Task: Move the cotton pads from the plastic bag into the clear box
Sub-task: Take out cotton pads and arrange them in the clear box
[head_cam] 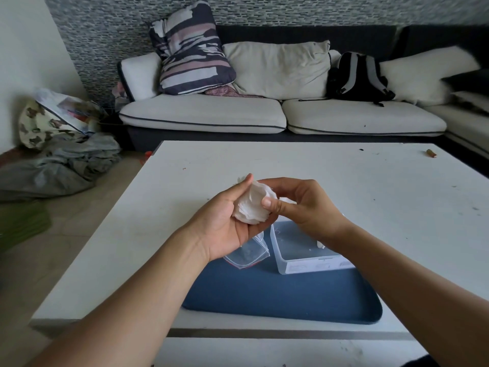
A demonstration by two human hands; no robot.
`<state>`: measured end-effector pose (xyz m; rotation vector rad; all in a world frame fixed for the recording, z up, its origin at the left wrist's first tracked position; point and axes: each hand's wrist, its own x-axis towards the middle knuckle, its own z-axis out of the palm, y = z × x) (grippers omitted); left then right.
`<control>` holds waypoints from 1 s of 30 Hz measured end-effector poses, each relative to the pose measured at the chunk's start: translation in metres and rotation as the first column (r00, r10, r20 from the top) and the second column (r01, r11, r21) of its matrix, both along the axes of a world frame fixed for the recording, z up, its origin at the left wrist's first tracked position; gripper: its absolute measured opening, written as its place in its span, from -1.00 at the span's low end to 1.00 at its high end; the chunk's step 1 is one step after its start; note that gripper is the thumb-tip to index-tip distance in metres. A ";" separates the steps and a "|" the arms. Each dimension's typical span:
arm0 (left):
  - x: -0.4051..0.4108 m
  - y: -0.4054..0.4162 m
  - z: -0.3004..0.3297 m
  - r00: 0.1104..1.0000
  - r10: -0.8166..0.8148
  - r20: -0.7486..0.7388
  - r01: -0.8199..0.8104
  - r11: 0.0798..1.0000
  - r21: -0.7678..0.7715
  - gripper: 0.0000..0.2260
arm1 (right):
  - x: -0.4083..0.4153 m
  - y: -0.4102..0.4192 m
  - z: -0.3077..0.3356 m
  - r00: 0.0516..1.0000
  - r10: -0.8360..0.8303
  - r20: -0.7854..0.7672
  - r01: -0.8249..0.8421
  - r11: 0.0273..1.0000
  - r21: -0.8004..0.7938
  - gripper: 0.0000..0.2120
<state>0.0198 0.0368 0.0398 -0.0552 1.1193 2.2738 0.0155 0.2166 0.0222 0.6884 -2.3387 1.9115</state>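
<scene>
Cotton pads [250, 206]: a white stack held in the air above the table [344, 181], over the far edge of the clear box; its long axis runs from lower left to upper right, flat faces turned toward the hands.
Left hand [225, 223]: palm up, fingers curled under the stack, thumb up along its left side.
Right hand [299, 205]: fingers wrapped round the right end, thumb pressing the near face.
Clear box [304, 254]: open, on the blue tray [277, 295], below the right wrist.
Plastic bag [247, 254]: flat on the tray, just left of the box, partly under the left hand.
</scene>
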 end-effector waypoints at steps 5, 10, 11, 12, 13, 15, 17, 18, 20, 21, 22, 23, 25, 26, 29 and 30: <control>-0.002 0.001 -0.002 0.999 0.019 0.033 -0.020 1.000 0.019 -0.60 | 0.003 0.001 0.004 1.000 0.002 0.000 -0.002 1.000 -0.019 -0.69; -0.003 0.001 -0.004 0.999 0.018 0.044 -0.019 1.000 0.021 -0.58 | 0.001 0.001 0.002 0.999 -0.030 -0.014 0.030 1.000 0.002 -0.70; -0.003 0.002 -0.004 0.999 0.014 0.042 -0.014 1.000 0.014 -0.56 | 0.002 0.001 0.001 0.999 -0.035 -0.030 0.036 0.999 0.021 -0.72; -0.002 0.003 -0.003 0.999 0.009 0.040 -0.009 1.000 0.007 -0.57 | 0.002 0.001 0.001 0.998 -0.037 -0.048 0.038 0.999 0.036 -0.74; -0.002 0.003 -0.003 0.999 0.007 0.038 -0.007 1.000 0.005 -0.59 | 0.002 0.001 0.002 0.998 -0.033 -0.061 0.036 0.998 0.048 -0.74; 0.000 0.003 -0.002 1.000 0.011 0.027 -0.011 1.000 0.006 -0.58 | 0.001 0.001 0.002 0.997 -0.015 -0.082 0.021 0.997 0.072 -0.71; 0.001 0.002 0.000 1.000 0.005 0.002 -0.005 1.000 0.013 -0.50 | 0.000 0.002 0.002 0.996 0.016 -0.083 -0.008 0.996 0.092 -0.69; 0.001 0.001 0.000 1.000 0.004 -0.001 -0.004 1.000 0.027 -0.47 | 0.000 0.003 0.001 0.997 0.033 -0.066 -0.028 0.996 0.083 -0.68; 0.001 0.000 -0.001 1.000 0.000 0.006 -0.001 0.998 0.057 -0.53 | 0.001 0.004 0.002 0.998 0.059 -0.024 -0.058 0.998 0.036 -0.67; 0.001 0.000 -0.001 1.000 -0.005 0.007 0.005 0.998 0.067 -0.59 | 0.001 0.005 0.002 0.998 0.055 -0.014 -0.055 0.998 0.022 -0.67; 0.001 -0.001 -0.001 1.000 -0.009 0.009 0.008 0.997 0.075 -0.63 | 0.000 0.005 0.001 0.999 0.037 -0.021 -0.037 0.999 0.022 -0.69; 0.001 -0.001 -0.001 1.000 -0.011 0.011 0.010 0.996 0.087 -0.63 | -0.001 0.005 0.000 0.999 0.014 -0.039 -0.013 0.999 0.030 -0.70; 0.000 -0.001 -0.002 1.000 -0.016 0.013 0.014 0.993 0.114 -0.61 | -0.002 0.005 -0.001 0.997 -0.031 -0.068 0.034 0.998 0.044 -0.73; 0.000 -0.001 -0.002 1.000 -0.017 0.011 0.016 0.993 0.120 -0.62 | -0.002 0.004 -0.001 0.996 -0.050 -0.074 0.054 0.997 0.048 -0.73; 0.000 0.000 -0.003 1.000 -0.022 -0.012 0.023 0.993 0.112 -0.72 | 0.001 0.002 0.001 0.990 -0.111 -0.084 0.115 0.992 0.043 -0.79; 0.000 0.000 -0.003 1.000 -0.022 -0.018 0.024 0.994 0.104 -0.73 | 0.001 0.002 0.001 0.988 -0.129 -0.090 0.133 0.990 0.039 -0.81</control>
